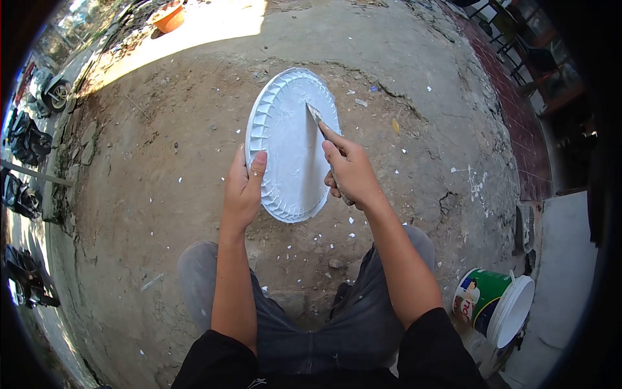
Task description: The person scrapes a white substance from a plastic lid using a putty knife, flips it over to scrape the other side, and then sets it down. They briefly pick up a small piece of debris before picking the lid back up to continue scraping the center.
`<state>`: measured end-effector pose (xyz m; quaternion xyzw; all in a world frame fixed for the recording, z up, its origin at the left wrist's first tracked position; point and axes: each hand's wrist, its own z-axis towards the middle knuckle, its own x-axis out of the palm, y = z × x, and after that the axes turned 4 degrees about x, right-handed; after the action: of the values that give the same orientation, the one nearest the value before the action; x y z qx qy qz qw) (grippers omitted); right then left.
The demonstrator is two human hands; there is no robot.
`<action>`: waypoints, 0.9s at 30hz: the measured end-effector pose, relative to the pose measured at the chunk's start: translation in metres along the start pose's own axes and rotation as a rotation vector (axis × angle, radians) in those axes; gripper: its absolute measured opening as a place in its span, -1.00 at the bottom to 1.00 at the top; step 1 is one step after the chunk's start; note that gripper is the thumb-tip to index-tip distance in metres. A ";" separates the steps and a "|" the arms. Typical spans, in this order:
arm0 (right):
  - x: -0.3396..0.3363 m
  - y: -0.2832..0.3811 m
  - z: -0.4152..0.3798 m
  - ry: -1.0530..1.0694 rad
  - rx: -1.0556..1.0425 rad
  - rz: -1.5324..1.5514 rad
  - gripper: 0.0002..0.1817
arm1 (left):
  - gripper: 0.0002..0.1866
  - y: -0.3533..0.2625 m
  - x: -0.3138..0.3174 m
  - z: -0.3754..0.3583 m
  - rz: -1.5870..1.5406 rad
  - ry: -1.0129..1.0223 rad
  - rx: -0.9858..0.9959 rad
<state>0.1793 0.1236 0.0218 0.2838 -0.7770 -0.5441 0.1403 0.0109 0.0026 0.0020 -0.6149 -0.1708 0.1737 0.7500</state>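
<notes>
Two bare hands work one round white plastic bucket lid (288, 149), held tilted above the cracked dirt ground (149, 162). The left hand (243, 188) grips the lid's ribbed rim, thumb on its face. The right hand (350, 172) is closed around a flat metal scraper (316, 117), blade tip touching the lid's inner surface (white flecks lie below). A green-and-white paint bucket (492, 305) lies on its side, well apart.

Sunlight is falling across the far part of the cracked, bare dirt ground (162, 162), where an orange clay pot (170, 16) is sitting; dark red paving (512, 110) is running along the right.
</notes>
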 end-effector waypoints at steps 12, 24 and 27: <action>-0.001 -0.005 0.007 -0.004 0.176 0.362 -0.48 | -0.61 0.004 0.002 -0.004 0.120 0.091 -0.037; 0.001 0.005 -0.011 0.104 0.099 0.205 -0.50 | -0.56 -0.001 0.003 0.001 0.050 -0.067 0.037; 0.007 0.004 -0.016 0.062 0.060 0.099 -0.49 | -0.55 -0.013 0.003 -0.001 0.063 -0.052 0.064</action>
<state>0.1813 0.1087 0.0305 0.2658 -0.8014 -0.5037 0.1826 0.0148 0.0013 0.0148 -0.5911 -0.1651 0.2185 0.7587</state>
